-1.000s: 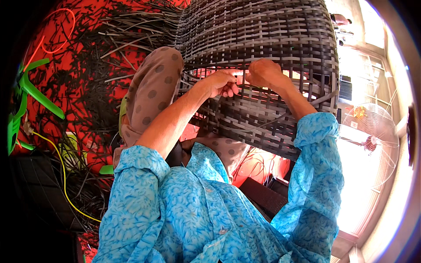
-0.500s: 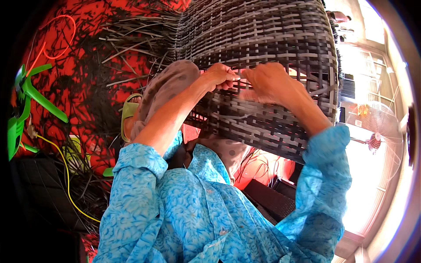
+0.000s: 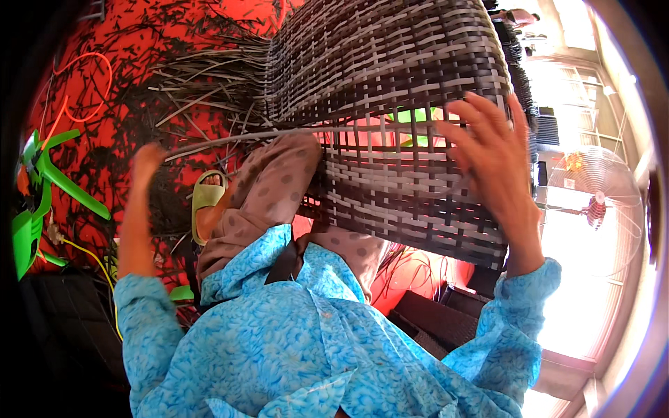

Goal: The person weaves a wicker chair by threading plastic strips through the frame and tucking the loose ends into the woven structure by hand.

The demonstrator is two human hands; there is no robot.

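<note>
A woven wicker panel point(image 3: 390, 63) in dark brown and grey strips stands before me, its lower part more loosely woven with gaps. My left hand point(image 3: 148, 159), smeared by motion, is far out to the left, closed on the end of a long grey wicker strip point(image 3: 244, 138). That strip runs taut over my raised knee and into the gap in the weave. My right hand point(image 3: 491, 143) hovers at the panel's right side, fingers spread and nothing seen in them. Several loose strip ends point(image 3: 209, 73) fan out from the panel's left edge.
Dark strip scraps litter the red floor point(image 3: 129, 42). At the left lie a bright green plastic frame point(image 3: 66, 177), an orange hose point(image 3: 108, 76) and a yellow cord point(image 3: 104, 268). Dark woven pieces point(image 3: 432, 317) lie below the panel; a fan point(image 3: 596, 202) stands at the right.
My hands were close together at the weave and are now wide apart. The left has swung far left, drawing the strip out; the right has opened and moved right. The panel has shifted slightly left.
</note>
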